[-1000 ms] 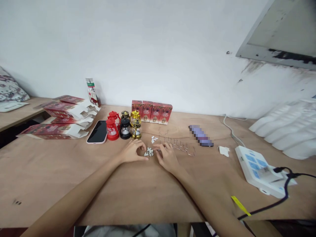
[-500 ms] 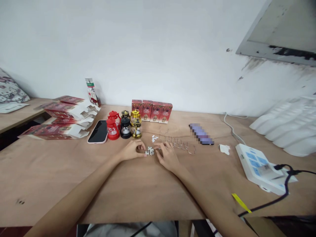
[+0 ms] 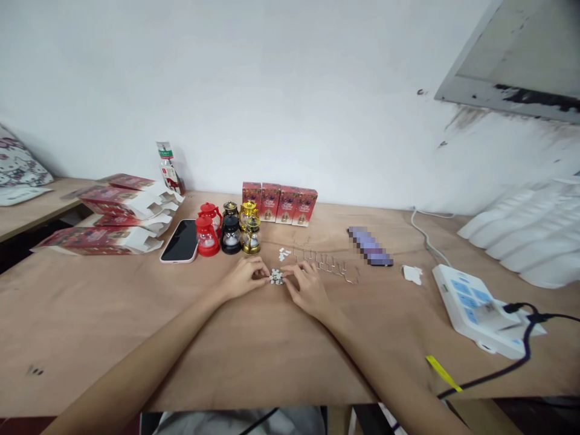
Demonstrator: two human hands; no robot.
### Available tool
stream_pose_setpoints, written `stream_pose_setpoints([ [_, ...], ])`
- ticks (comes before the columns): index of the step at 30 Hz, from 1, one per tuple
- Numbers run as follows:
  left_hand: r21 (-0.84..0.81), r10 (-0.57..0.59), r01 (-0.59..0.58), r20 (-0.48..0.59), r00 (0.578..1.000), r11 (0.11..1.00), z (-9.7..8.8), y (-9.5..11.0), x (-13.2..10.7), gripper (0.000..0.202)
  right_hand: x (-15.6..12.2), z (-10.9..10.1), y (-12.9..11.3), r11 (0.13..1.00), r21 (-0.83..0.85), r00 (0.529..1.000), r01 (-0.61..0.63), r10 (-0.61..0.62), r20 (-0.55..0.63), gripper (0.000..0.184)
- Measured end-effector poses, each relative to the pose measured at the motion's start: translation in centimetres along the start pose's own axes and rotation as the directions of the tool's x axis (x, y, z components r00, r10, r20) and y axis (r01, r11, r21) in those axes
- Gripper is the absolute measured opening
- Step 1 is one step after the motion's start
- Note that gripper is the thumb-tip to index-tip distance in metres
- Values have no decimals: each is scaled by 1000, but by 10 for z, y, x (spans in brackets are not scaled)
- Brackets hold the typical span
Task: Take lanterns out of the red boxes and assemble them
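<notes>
Small round silver button cells [image 3: 276, 277] lie in a tight cluster on the wooden table, between my two hands. At the left edge of the cluster, the thumb and index finger of my left hand [image 3: 247, 277] come together in a pinch on a cell. My right hand [image 3: 308, 284] rests on the other side, index fingertip at the cluster's edge and thumb apart from it. Just behind lie small white pieces [image 3: 284, 254]. Thin bent metal wires [image 3: 328, 263] stretch out in a row past my right fingers.
Red, black and gold miniature lanterns [image 3: 231, 232] stand behind my left hand, next to a phone [image 3: 180, 241]. Red boxes [image 3: 285, 205] stand upright by the wall; flattened cartons [image 3: 104, 238] lie left. Rightward are another phone [image 3: 369, 246] and a power strip [image 3: 475, 308] with cables.
My left thumb and index finger have closed in at the cluster's left side. The cells sit slightly further right and more compactly. My right hand has barely moved.
</notes>
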State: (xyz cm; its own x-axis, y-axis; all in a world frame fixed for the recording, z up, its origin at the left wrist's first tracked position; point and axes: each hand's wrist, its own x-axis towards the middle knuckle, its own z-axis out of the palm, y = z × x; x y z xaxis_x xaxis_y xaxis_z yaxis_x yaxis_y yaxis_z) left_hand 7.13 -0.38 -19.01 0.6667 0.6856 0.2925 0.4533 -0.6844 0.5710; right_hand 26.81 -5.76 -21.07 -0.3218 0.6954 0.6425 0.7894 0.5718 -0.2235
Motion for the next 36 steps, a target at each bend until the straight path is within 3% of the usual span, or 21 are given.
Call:
stream_pose_setpoints([
  [6,-4,-3,3,-13,1000,1000,-1,-2,-1,12,0,0,0,1000,-11,1000,0,0,-10,15],
  [13,-96,-42,27,-161,986,995,9,6,3,22,1,-1,2,999,-9,997,-33,33,-69,19],
  [20,186,31,-12,-96,995,982,13,16,9,18,1,-1,3,999,-4,998,-49,49,-44,20],
  [26,214,-9,33,-114,993,976,12,19,5,21,1,0,3,997,15,993,-70,71,-96,15],
  [29,256,-38,68,-123,992,964,13,24,5,45,21,-10,18,988,-51,971,-149,136,-197,16],
  [31,277,-31,42,-45,999,960,14,27,6,68,48,-23,36,968,-136,961,-212,181,-208,20],
  [33,263,-19,6,47,999,965,16,28,10,79,84,-38,56,941,-231,968,-246,224,-116,29],
  [35,235,-28,8,83,996,972,19,28,13,75,120,-49,75,903,-350,957,-248,285,56,40],
  [36,222,-39,21,80,996,975,21,28,15,71,136,-51,83,895,-370,949,-251,302,88,46],
])
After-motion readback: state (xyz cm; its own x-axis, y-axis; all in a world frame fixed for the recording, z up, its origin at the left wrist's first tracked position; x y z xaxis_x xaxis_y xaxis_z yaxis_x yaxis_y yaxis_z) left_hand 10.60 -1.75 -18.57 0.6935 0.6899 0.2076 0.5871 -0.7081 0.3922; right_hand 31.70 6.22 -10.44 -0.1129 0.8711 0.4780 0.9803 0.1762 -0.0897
